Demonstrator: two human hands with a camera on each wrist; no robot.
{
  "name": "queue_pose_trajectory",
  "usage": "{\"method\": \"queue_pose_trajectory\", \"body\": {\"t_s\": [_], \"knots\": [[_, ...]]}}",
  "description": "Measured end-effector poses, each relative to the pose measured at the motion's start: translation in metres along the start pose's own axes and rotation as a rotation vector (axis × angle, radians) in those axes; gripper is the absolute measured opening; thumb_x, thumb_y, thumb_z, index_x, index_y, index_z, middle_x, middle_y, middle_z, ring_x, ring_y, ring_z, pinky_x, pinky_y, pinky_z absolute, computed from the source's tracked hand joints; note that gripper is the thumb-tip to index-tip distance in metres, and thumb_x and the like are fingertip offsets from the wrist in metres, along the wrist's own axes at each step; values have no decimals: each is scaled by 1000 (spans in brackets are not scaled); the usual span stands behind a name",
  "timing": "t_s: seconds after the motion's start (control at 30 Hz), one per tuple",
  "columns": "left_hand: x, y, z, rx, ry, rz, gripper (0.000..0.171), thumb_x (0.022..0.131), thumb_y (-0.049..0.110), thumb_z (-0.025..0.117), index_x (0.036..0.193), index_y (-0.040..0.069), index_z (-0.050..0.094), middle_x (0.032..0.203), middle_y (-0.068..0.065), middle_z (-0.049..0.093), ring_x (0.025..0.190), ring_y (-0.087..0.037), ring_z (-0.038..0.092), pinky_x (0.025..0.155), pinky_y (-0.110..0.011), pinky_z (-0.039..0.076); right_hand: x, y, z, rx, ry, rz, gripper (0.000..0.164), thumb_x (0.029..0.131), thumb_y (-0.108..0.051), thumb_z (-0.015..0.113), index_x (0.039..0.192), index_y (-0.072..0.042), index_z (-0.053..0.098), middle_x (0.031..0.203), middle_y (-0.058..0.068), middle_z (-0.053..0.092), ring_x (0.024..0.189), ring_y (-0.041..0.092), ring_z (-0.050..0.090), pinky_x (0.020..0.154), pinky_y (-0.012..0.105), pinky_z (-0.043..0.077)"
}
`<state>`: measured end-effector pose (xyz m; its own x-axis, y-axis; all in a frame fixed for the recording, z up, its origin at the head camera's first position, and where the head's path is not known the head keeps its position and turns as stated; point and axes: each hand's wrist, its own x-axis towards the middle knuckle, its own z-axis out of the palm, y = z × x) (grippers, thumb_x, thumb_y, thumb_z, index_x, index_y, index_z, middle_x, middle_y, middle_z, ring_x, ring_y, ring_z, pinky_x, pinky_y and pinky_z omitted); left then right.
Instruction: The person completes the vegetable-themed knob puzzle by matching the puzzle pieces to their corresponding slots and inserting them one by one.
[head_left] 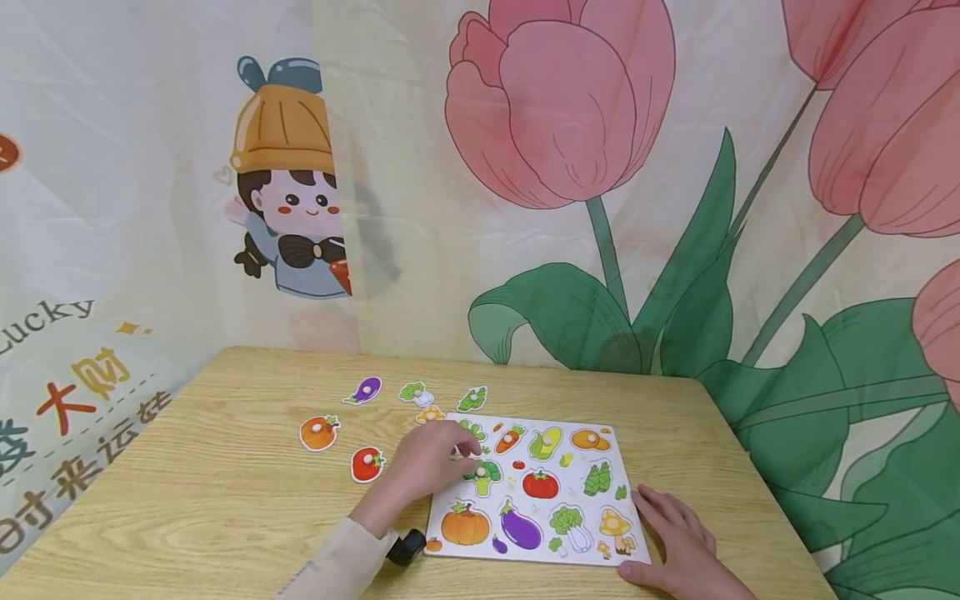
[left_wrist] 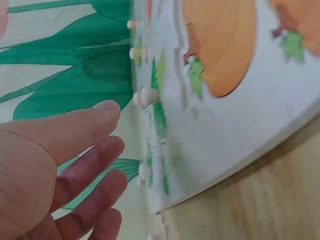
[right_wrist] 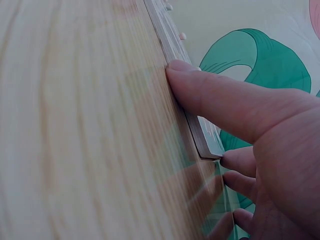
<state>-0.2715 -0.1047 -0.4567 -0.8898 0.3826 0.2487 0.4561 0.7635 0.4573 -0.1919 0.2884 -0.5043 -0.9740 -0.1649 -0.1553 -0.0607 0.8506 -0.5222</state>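
Note:
A white vegetable puzzle board (head_left: 517,546) lies on the table. My left hand (head_left: 435,458) hovers over its left side, beside the knobbed broccoli piece (head_left: 482,482). In the left wrist view the left hand's (left_wrist: 60,165) fingers are apart with nothing between them, near a wooden knob (left_wrist: 148,96). My right hand (head_left: 678,542) holds the board's near right corner, thumb along the front edge and fingers at the right side. The right wrist view shows this thumb (right_wrist: 215,95) against the board edge. Carrot (head_left: 510,438), corn (head_left: 546,443) and potato (head_left: 589,440) pieces sit in the board's far row.
Loose knobbed pieces lie left of and behind the board: eggplant (head_left: 366,390), bok choy (head_left: 417,393), a green leafy piece (head_left: 472,399), a mushroom (head_left: 430,413), a pumpkin (head_left: 318,433) and a tomato (head_left: 367,464). The wooden table (head_left: 225,467) ends at a printed curtain (head_left: 405,250).

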Motion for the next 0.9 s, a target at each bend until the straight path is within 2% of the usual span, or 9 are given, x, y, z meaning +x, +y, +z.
{"method": "queue_pose_trajectory", "body": {"t_s": [0.3,0.5,0.73,0.9], "knots": [[-7,-1,-16,32,4,-16,13,89,20,87,101,20,81,89,11,70,86,-16,66,75,-37,51,1,0,1,3,12,15,108,80,-64,85,164,-10,41,170,13,30,152,50,20,107,81,22],[-14,-5,-25,27,8,-22,14,90,19,87,103,21,81,91,11,71,88,-15,66,77,-38,52,2,3,3,22,1,12,109,82,-63,84,164,-9,38,171,14,29,153,52,16,107,83,18],[-27,-30,-35,41,27,-7,17,89,19,86,105,22,80,97,11,74,92,-14,67,79,-37,53,1,4,2,17,10,12,109,81,-63,85,164,-10,39,170,13,29,153,52,17,108,83,17],[-35,-51,-49,30,-10,4,25,90,21,86,114,21,79,109,9,75,98,-17,68,84,-39,55,0,0,1,17,11,17,109,81,-61,86,165,-10,39,171,13,29,153,51,17,109,82,18]]}}
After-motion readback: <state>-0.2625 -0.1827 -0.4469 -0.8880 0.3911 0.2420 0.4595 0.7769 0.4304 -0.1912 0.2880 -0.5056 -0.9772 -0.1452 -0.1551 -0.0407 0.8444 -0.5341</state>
